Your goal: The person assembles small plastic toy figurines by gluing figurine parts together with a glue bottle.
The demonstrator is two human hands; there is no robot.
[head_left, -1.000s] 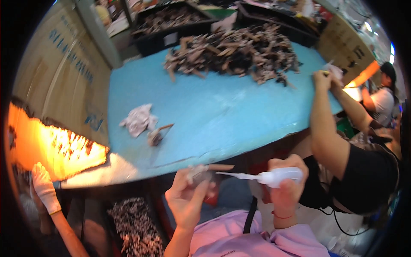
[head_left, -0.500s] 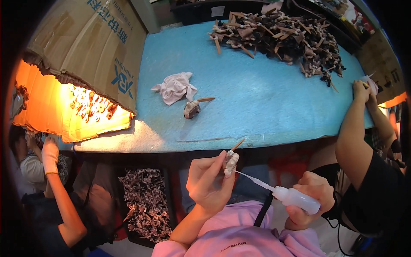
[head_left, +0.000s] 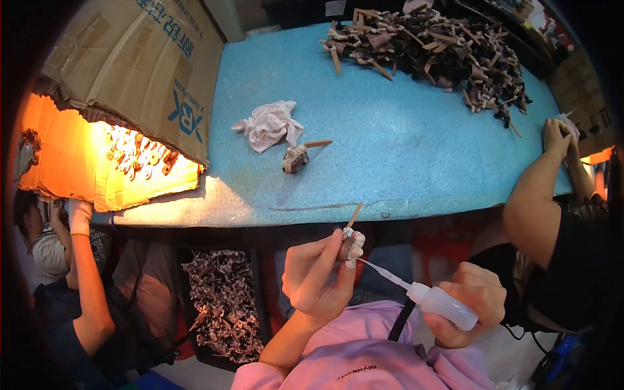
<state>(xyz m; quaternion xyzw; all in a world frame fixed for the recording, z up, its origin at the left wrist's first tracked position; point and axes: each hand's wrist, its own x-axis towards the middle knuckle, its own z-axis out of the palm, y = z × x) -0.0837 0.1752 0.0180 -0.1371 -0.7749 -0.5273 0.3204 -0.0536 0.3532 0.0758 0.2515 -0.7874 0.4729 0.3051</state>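
Between the thumb and fingers of my left hand [head_left: 316, 276] is a small pale figurine [head_left: 351, 245], with a thin wooden stick [head_left: 355, 215] rising from its top. My right hand [head_left: 473, 302] is wrapped round a white squeeze bottle [head_left: 445, 307]. The bottle's long narrow nozzle [head_left: 385, 274] points left, its tip at the figurine's lower end; whether it touches, I cannot tell. Farther off on the blue table [head_left: 403, 156] lies another small brown-and-white figurine [head_left: 295, 159] beside a flat wooden stick [head_left: 318, 143]. A crumpled pale cloth [head_left: 269, 125] is just behind it.
A big heap of figurine parts and sticks [head_left: 435, 52] covers the table's far right. At left, a cardboard box [head_left: 130, 78] holds brightly lit small parts [head_left: 140, 156]. A black tray [head_left: 257, 292] of small pieces sits below the table edge. Co-workers' arms [head_left: 91, 286] flank me.
The figurine has turned slightly in my left fingers, its stick now more upright. My right hand and bottle have shifted a little left. The left co-worker's gloved hand has moved up toward the box.
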